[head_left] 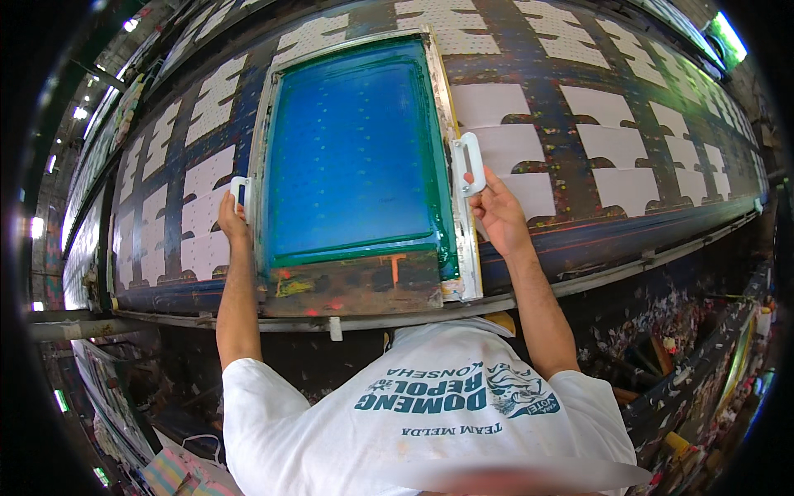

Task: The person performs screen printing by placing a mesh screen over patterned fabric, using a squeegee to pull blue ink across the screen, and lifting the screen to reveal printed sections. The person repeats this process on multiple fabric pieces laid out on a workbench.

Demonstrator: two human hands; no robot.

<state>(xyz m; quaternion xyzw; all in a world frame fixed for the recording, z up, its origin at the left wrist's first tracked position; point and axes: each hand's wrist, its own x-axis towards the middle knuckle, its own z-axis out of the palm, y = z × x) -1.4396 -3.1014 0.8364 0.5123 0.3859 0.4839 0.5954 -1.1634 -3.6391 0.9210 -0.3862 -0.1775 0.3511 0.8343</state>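
Note:
A screen-printing frame [451, 186] lies over the long table in front of me, its blue mesh [356, 157] bordered in green and marked with rows of small pale dots. My left hand [233, 219] is closed on the white handle [241, 188] at the frame's left side. On the right side, my right hand [499, 213] grips a second white handle [470, 155], with a fingertip showing in its opening. Across the frame's near end is a brown strip [356, 288] stained with orange, yellow and red.
White cut fabric pieces [610, 145] lie in rows on the dark, paint-specked table [562, 240], on both sides of the frame and beyond it. A pale rail [579, 281] runs along the table's near edge. Scraps litter the area at lower right [637, 331].

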